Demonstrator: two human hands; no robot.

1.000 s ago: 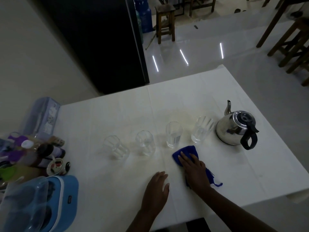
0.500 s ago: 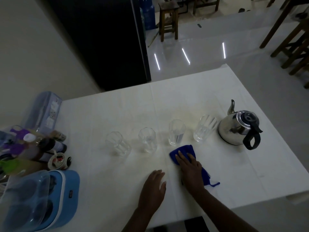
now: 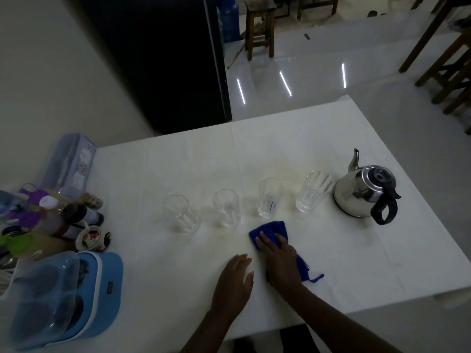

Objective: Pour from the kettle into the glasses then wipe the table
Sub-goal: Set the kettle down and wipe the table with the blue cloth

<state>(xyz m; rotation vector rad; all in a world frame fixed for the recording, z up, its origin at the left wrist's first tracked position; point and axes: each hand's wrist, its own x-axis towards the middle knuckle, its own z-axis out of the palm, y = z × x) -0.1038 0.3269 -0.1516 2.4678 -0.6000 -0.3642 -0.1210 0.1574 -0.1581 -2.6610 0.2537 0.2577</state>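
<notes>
The right hand [image 3: 279, 258] has slid the cloth [image 3: 272, 231] a little leftward; it lies flat, palm pressing the cloth on the surface [image 3: 344, 250], glasses [image 3: 270, 197] at twelve o'clock. Left hand [image 3: 235, 281] rests flat and empty at nine o'clock.

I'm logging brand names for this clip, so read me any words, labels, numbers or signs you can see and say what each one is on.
No text can be read in this picture.
Small dark label on the blue container: too small and blurred to read.
Printed panels on the purple box: pictures or print, not legible.
Bottles at the left edge: no readable labels.
Kettle, glasses and blue cloth: no markings visible.
</notes>
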